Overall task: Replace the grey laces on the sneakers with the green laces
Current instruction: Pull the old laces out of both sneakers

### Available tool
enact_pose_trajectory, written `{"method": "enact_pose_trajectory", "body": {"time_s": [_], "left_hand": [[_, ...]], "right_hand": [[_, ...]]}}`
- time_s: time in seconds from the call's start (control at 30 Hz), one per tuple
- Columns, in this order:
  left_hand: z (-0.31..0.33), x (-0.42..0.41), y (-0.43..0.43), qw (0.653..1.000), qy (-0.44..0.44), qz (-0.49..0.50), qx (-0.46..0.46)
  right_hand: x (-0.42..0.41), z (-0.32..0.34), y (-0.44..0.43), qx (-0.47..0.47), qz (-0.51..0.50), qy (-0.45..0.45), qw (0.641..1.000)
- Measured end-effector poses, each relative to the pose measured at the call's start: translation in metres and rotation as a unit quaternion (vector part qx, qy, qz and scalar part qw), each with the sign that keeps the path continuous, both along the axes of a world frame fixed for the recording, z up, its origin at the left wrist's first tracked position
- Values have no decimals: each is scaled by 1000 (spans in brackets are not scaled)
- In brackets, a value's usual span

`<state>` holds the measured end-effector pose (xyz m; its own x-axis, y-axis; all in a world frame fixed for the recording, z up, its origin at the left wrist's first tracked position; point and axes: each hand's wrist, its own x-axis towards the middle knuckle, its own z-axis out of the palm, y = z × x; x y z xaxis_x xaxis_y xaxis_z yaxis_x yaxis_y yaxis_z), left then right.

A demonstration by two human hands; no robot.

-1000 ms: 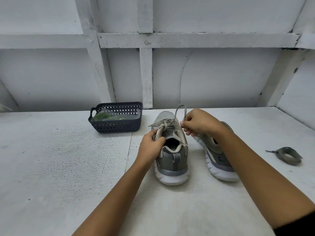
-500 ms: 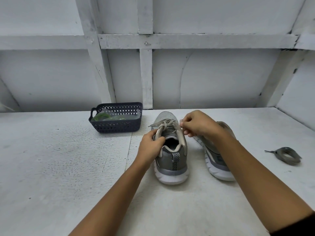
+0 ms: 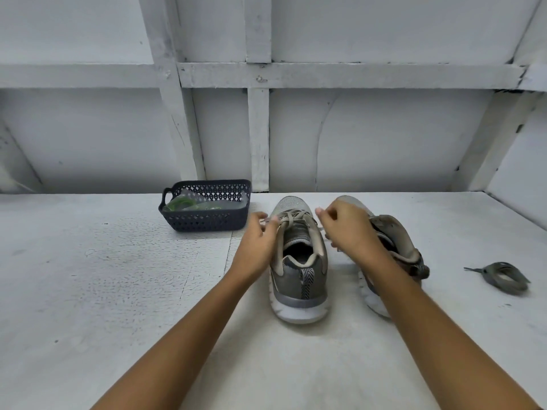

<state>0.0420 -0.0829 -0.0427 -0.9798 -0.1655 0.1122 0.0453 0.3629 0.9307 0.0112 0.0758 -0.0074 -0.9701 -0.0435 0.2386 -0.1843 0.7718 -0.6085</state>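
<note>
- The laced sneaker [image 3: 299, 279] stands upright in the middle of the worktop [image 3: 88, 291], heel toward the person, with its grey lace [image 3: 296, 216] threaded near the toe.
- Left hand [image 3: 260, 241]: its grip pinches the lace's left end beside the eyelets.
- Right hand [image 3: 349, 229]: fingers curled, its grip closed on the right strand.
- The second sneaker [image 3: 396, 241] leans just behind the right wrist.
- A coiled lace [image 3: 503, 275] lies well apart to the right.
- The green laces [image 3: 177, 204] sit in the dark basket [image 3: 207, 223], left of the shoes.

With your left sneaker [image 3: 299, 261] as centre, the basket [image 3: 204, 224] holding bagged laces [image 3: 177, 204] sits at ten o'clock, the other sneaker [image 3: 396, 247] at three, a coiled lace [image 3: 503, 275] beyond it.
</note>
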Motion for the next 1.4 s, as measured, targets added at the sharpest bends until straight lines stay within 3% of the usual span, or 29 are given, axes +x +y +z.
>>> {"method": "enact_pose_trajectory", "body": {"time_s": [0.1,0.2,0.27,0.47,0.53,0.63,0.7,0.83,0.97,1.07,1.17,1.3,1.4], "left_hand": [[5,-25,-13,996,6,-3,-85],[8,-46,-24,970,-27,-94,-223],[11,-50,-25,959,-18,-149,-241],[15,-36,-37,980,72,-80,-170],[24,-18,-42,980,84,-106,-144],[33,6,-51,980,55,-184,-56],[31,10,-52,984,8,-176,-9],[15,0,-40,989,-7,-126,-75],[5,-10,-29,994,40,-84,-63],[6,-13,-26,994,61,-87,-40],[12,-19,-22,990,67,-79,-99],[23,-35,-16,997,39,-55,-48],[28,-48,-13,997,10,-47,-60]], "right_hand": [[10,-20,-8,-26,23,-4,999],[15,-35,-9,-114,18,12,993],[14,-40,-8,-144,13,17,989],[13,-46,-8,-189,12,19,982],[13,-49,-8,-213,14,15,977],[13,-55,-9,-257,15,23,966],[14,-58,-11,-289,11,32,957],[18,-61,-13,-356,1,33,934],[19,-63,-14,-378,4,36,925],[17,-64,-13,-378,8,31,925],[13,-66,-11,-355,18,29,934],[10,-65,-10,-328,25,21,944],[9,-65,-9,-323,28,24,946]]}}
